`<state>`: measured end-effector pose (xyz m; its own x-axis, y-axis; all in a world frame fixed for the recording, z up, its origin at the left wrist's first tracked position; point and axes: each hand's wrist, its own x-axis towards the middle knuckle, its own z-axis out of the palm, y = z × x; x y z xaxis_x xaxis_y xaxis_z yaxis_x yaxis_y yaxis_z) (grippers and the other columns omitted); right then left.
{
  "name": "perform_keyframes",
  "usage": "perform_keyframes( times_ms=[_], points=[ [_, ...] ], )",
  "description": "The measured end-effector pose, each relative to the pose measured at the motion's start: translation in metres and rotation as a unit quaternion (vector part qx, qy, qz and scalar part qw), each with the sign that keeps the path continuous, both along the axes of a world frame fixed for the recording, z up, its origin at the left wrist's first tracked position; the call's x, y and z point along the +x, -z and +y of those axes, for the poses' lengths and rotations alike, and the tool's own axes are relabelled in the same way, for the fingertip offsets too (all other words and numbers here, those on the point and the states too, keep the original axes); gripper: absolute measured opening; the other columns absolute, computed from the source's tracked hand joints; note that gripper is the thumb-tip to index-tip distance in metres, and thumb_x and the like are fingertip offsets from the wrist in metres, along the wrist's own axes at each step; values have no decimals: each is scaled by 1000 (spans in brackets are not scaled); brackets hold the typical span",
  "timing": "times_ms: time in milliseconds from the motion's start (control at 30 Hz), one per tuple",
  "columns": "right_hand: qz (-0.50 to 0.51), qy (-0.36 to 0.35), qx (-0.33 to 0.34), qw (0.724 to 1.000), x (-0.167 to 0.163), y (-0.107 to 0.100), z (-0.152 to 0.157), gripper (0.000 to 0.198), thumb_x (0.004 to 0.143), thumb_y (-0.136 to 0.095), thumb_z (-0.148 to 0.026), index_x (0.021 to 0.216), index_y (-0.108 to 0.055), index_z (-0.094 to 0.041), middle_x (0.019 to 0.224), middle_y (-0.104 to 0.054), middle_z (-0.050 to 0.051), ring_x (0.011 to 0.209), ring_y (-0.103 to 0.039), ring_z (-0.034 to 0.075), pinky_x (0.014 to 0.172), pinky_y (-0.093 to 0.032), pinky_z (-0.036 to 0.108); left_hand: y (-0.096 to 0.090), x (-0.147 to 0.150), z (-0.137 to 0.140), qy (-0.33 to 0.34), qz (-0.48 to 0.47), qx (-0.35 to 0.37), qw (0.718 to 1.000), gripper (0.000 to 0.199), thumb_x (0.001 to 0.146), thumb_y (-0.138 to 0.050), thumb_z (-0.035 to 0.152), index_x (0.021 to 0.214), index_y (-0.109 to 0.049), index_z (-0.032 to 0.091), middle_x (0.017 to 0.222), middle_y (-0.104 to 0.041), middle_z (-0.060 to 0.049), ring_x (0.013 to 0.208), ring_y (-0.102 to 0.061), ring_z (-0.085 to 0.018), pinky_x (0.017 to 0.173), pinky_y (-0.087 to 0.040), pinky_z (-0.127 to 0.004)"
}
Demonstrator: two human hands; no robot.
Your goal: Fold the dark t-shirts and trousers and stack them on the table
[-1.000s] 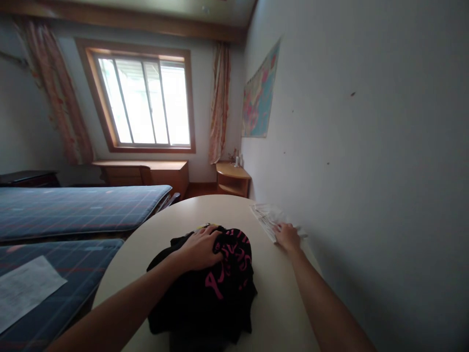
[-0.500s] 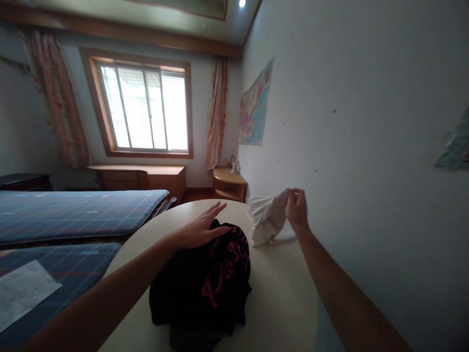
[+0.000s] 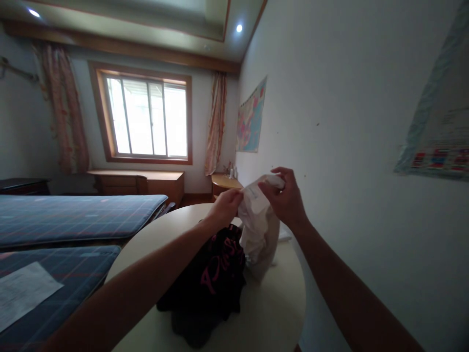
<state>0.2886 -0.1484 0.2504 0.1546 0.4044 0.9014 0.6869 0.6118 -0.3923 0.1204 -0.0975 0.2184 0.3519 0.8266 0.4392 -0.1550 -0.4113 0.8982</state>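
Note:
A crumpled white cloth (image 3: 258, 220) hangs between my two hands above the round table (image 3: 282, 293). My left hand (image 3: 227, 203) pinches its left upper edge. At its top right, my right hand (image 3: 286, 195) grips a bunched fold between thumb and fingers. Faint print shows near the cloth's upper part, and its lower end reaches down toward the tabletop. Below my left forearm lies a black garment (image 3: 208, 274) with pink lettering, in a heap on the table; the forearm hides part of it.
Another flat white item (image 3: 284, 236) lies behind the cloth by the wall. Plaid mattresses (image 3: 73, 217) stand to the left, one with a paper sheet (image 3: 27, 293) on it. The white wall (image 3: 348, 195) runs close along the right side. A desk (image 3: 164, 181) stands under the window.
My left hand has left the black garment and taken hold of the white cloth. My right hand has drawn the cloth up and nearer. The view has tilted up slightly.

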Motion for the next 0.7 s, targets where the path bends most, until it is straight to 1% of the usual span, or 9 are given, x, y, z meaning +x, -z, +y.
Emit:
perform_keyframes(
  times_ms=[133, 233, 300, 367, 433, 467, 533, 633, 700],
  points=[
    [-74, 28, -88, 993, 20, 18, 2, 75, 66, -80, -52, 127, -47, -24, 103, -63, 6, 81, -63, 22, 74, -52, 36, -26, -24, 3, -31, -106, -55, 992, 27, 75, -72, 40, 75, -61, 16, 59, -56, 4, 48, -50, -8, 46, -40, -18],
    [-163, -7, -148, 975, 25, 33, 1, 77, 69, -78, -36, 136, -42, -25, 119, -61, 11, 100, -63, 26, 84, -51, 38, -36, -36, 5, -25, -97, -61, 993, 27, 72, -74, 40, 72, -62, 15, 59, -58, 2, 52, -53, -10, 49, -41, -20],
    [-210, -31, -204, 956, 28, 43, 1, 79, 68, -74, -23, 139, -39, -23, 121, -62, 11, 103, -63, 25, 85, -50, 35, -37, -42, 10, -50, -69, -55, 995, 26, 73, -72, 39, 71, -63, 15, 59, -59, 1, 51, -53, -11, 49, -40, -20],
    [-209, 6, -295, 932, 33, 50, 3, 70, 67, -71, -18, 133, -46, -20, 105, -68, 9, 89, -66, 23, 76, -51, 32, -33, -45, 17, -107, -37, -21, 993, 22, 76, -68, 37, 72, -63, 15, 59, -58, 2, 50, -49, -10, 49, -36, -20],
    [-160, 57, -395, 903, 39, 52, 6, 42, 72, -69, -22, 113, -58, -17, 79, -70, 6, 67, -65, 20, 63, -49, 30, -27, -47, 21, -163, 7, 39, 986, 19, 79, -64, 36, 80, -65, 16, 60, -56, 4, 50, -46, -9, 49, -34, -20],
    [-122, 52, -432, 892, 41, 51, 7, 28, 76, -66, -27, 102, -60, -17, 68, -67, 3, 58, -63, 19, 57, -47, 29, -24, -48, 21, -177, 40, 77, 980, 20, 81, -62, 37, 84, -66, 17, 61, -56, 4, 51, -47, -10, 51, -35, -21],
    [-29, -36, -457, 888, 42, 43, 9, 21, 82, -62, -36, 90, -60, -17, 60, -63, 0, 50, -59, 16, 51, -46, 27, -17, -46, 14, -165, 130, 164, 964, 26, 82, -62, 42, 94, -67, 20, 70, -61, 1, 62, -55, -14, 61, -42, -24],
    [105, -199, -394, 891, 30, 24, 7, 36, 79, -67, -49, 92, -59, -17, 67, -65, -1, 55, -59, 14, 51, -48, 25, -9, -38, -7, -101, 276, 288, 911, 48, 73, -71, 54, 113, -67, 28, 104, -68, -4, 94, -63, -24, 85, -45, -33],
    [162, -251, -348, 888, 19, 11, 3, 43, 76, -70, -55, 94, -59, -17, 73, -67, 0, 60, -60, 14, 53, -49, 25, -5, -31, -19, -64, 328, 335, 881, 52, 71, -73, 55, 116, -67, 30, 110, -68, -6, 98, -63, -29, 88, -45, -36]
  ],
)
